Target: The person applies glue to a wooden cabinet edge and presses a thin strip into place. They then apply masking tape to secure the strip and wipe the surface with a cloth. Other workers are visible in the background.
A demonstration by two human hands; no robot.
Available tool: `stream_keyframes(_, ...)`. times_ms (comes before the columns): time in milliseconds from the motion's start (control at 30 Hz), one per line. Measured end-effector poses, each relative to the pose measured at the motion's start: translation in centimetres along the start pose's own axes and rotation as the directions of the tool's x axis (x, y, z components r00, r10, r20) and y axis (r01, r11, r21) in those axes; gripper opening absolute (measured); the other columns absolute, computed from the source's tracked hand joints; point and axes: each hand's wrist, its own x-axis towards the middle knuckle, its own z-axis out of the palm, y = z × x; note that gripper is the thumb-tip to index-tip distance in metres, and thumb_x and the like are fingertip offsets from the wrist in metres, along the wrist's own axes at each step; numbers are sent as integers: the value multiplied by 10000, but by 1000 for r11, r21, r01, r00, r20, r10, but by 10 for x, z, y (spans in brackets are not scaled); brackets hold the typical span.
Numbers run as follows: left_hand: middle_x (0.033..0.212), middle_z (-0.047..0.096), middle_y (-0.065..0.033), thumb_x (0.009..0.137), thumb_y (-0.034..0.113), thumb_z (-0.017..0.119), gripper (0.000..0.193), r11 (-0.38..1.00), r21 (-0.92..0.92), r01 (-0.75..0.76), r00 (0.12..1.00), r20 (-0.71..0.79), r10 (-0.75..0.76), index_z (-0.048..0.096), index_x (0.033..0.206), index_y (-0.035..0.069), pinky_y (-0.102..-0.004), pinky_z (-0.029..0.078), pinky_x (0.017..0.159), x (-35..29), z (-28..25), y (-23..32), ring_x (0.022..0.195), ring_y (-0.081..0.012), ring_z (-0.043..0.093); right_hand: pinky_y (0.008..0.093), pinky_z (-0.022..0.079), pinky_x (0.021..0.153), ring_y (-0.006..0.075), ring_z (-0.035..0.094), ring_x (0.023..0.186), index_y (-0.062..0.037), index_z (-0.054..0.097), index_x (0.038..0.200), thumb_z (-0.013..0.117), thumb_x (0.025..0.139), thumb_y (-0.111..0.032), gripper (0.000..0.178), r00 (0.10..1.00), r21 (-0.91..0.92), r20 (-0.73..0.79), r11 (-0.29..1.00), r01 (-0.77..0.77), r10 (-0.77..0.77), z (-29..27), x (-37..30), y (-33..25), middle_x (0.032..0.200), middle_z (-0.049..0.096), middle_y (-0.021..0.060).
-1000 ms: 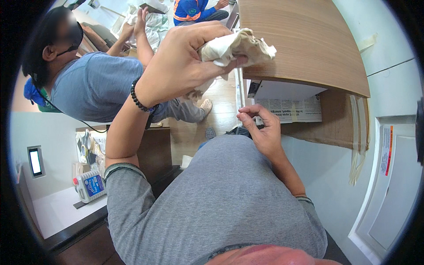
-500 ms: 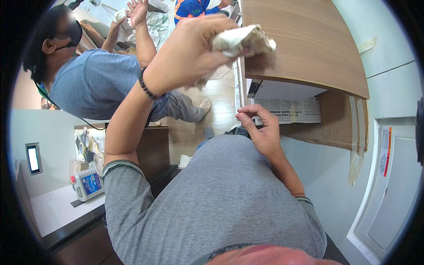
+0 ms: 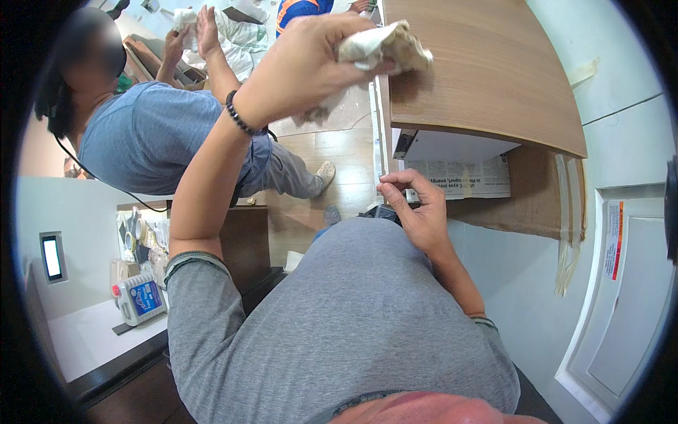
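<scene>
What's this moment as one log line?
left hand: holding crumpled stained white cloth | right hand: half-curled, grip unclear | nearby: brown wood-grain panel

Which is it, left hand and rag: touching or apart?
Touching. The head view shows the rag gripped in the left hand, its bunched end poking out.

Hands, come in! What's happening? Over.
Left hand: gripping crumpled, stained white cloth by wooden panel's left edge. Right hand: curled, contents unclear. Nothing seen blocking cloth; co-worker off to left.
</scene>
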Motion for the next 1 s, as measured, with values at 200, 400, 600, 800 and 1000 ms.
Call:
stream_keyframes(200,851,725,-82,866,249,831,341,994,-114,3,1000,-21,-5,735,1104,24,-302,536,712,-10,2,8,745,-131,658,299,533,760,144,680,819,-7,721,1034,732,942,-105,134,1000,5,-17,1000,2,-2,0,-1,4,913,739,86)
stream_keyframes(400,832,735,-99,847,252,827,352,999,-11,-45,998,44,46,729,1092,19,-311,554,707,2,-2,-7,736,-144,680,297,532,776,146,682,834,-14,726,1041,734,949,-131,149,1000,-9,-26,1000,-4,3,3,-2,3,916,741,83)
stream_keyframes(600,935,761,-32,899,263,812,369,980,-129,151,953,-244,-179,726,1170,28,-278,549,739,6,-1,-29,815,-86,683,297,540,785,151,697,841,-22,733,1041,738,949,-132,145,999,-24,-28,1000,-18,18,8,-2,0,932,750,85)
stream_keyframes(800,885,742,-42,913,252,800,334,946,-323,41,995,-78,-70,736,1129,6,-263,549,708,-12,1,-10,779,-85,678,300,546,800,159,705,851,-20,735,1038,740,948,-134,144,996,-41,-61,996,-75,72,11,-6,3,944,755,89)
stream_keyframes(1000,835,664,-41,878,144,809,261,945,-328,-7,1000,0,7,702,1068,0,-282,491,687,-16,11,0,754,-91,587,298,542,808,150,696,861,-16,735,1043,737,952,-135,150,996,-50,-45,995,-83,81,16,-5,0,941,751,83)
